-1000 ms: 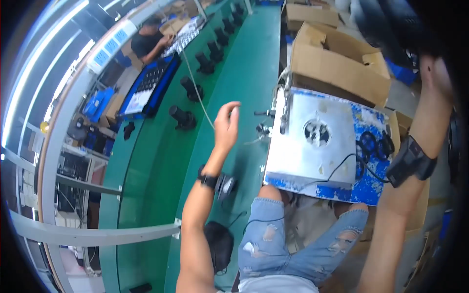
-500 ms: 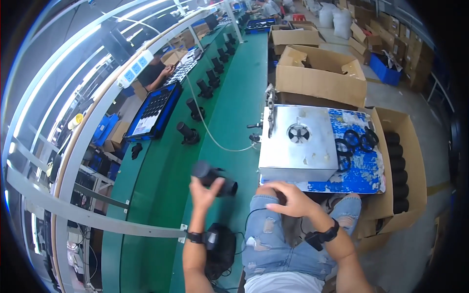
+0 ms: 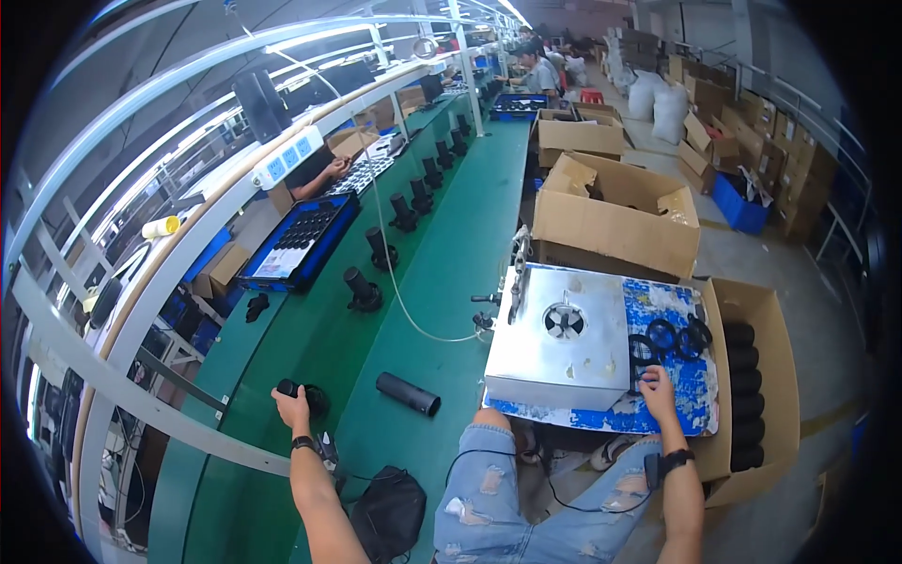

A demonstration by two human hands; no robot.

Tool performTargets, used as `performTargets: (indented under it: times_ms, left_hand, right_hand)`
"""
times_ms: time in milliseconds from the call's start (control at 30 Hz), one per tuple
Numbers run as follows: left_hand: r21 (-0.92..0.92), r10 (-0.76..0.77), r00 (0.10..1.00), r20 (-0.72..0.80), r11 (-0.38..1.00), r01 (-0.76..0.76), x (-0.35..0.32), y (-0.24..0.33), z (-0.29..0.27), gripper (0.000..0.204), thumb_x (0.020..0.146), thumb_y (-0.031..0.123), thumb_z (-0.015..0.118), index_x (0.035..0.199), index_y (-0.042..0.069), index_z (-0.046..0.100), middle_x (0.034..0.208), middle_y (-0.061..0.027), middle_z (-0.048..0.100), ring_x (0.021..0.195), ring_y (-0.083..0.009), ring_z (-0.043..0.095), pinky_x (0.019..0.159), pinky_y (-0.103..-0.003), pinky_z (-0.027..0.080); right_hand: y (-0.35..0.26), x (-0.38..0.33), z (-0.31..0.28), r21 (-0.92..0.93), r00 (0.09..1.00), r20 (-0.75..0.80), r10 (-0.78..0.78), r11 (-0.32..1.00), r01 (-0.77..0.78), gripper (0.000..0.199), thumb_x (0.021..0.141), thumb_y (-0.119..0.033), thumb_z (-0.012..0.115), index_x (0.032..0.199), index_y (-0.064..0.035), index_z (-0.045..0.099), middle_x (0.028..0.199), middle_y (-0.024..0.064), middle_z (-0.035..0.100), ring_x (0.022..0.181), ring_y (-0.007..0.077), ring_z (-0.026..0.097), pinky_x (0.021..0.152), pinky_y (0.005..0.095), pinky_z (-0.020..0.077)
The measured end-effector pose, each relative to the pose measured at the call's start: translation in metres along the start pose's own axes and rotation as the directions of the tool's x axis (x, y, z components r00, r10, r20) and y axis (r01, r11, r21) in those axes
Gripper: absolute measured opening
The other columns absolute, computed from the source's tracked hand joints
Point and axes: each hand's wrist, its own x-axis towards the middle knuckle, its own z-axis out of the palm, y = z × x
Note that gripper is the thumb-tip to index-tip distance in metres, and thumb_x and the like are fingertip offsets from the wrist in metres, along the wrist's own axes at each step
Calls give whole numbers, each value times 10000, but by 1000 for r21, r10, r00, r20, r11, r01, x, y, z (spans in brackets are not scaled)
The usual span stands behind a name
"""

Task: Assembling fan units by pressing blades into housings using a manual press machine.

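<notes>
On the green conveyor at the lower left, my left hand (image 3: 294, 406) is closed round the upper tube of a flanged black tubular part (image 3: 318, 401), whose wide base shows beside my fingers. A loose black tube (image 3: 409, 394) lies on its side on the green ledge, right of that hand. My right hand (image 3: 659, 392) is at the right side of the metal box (image 3: 554, 362), its fingers pinched on a black ring that they mostly cover. Several other black rings (image 3: 661, 336) lie just beyond it on the worn blue board (image 3: 696, 399).
Flanged black parts (image 3: 363, 289) stand in a row along the conveyor. A blue tray (image 3: 301, 242) sits beyond it, near another person's hands. Cartons (image 3: 615, 211) stand behind the box; one at right (image 3: 766, 352) holds black cylinders. A black bag (image 3: 390, 512) lies near my left forearm.
My left hand has moved left and down to the flanged part; the black tube now lies on the ledge. My right hand has gone from above my knee to the rings. The view has tilted up.
</notes>
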Motion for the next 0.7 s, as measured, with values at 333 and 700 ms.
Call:
performTargets:
  times_ms: [333, 700]
  left_hand:
    - [286, 265, 941, 210, 904, -319, 7, 29, -22, 719, 791, 245, 705, 1357, 15, 326, 1310, -227, 445, 1150, -418, 500, 944, -474, 452]
    - [-458, 877, 475, 77, 454, -764, -188, 165, -58, 263, 779, 58, 611, 1036, 7, 593, 1030, -177, 610, 989, -346, 590, 893, -413, 471]
  right_hand:
    - [24, 43, 40, -837, 991, 102, 91, 546, 36, 436, 740, -57, 671, 1158, -23, 551, 1240, 176, 508, 1034, 428, 551, 902, 443, 485]
    - [-22, 0, -31, -615, 957, 229, 178, 788, 0, 615, 614, -310, 829, 1106, -29, 592, 1025, 192, 661, 795, 336, 653, 734, 411, 526]
